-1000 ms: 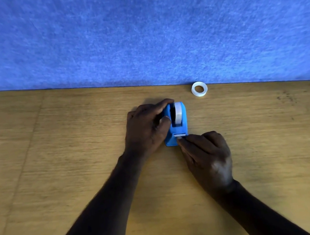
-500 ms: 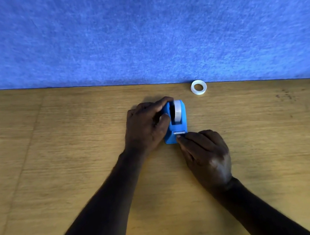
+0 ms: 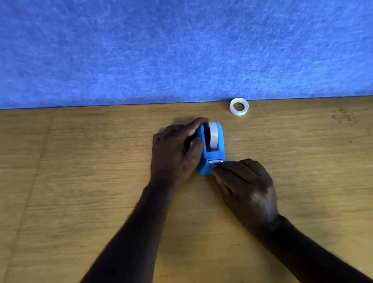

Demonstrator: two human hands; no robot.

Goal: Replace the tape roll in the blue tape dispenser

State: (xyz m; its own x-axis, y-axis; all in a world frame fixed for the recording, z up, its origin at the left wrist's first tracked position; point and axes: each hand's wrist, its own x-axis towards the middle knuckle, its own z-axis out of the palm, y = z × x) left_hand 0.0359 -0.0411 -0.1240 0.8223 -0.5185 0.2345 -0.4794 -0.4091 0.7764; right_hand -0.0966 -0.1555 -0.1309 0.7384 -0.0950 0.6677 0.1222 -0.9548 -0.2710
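Observation:
The blue tape dispenser (image 3: pixel 215 155) stands on the wooden table (image 3: pixel 68 212) with a whitish tape roll (image 3: pixel 214 135) seated in its slot. My left hand (image 3: pixel 175 154) grips the dispenser from its left side, index finger over the top. My right hand (image 3: pixel 246 188) sits just below the dispenser's cutter end, its fingertips pinched at the tape end by the metal blade (image 3: pixel 216 161). A second, small white tape ring (image 3: pixel 239 106) lies flat on the table up and to the right, near the wall.
A blue felt wall (image 3: pixel 161 33) rises along the table's far edge. Bare wood stretches to the left, right and front of the hands.
Almost nothing has moved. My right fingertips stay pinched at the cutter and my left hand keeps its hold on the dispenser.

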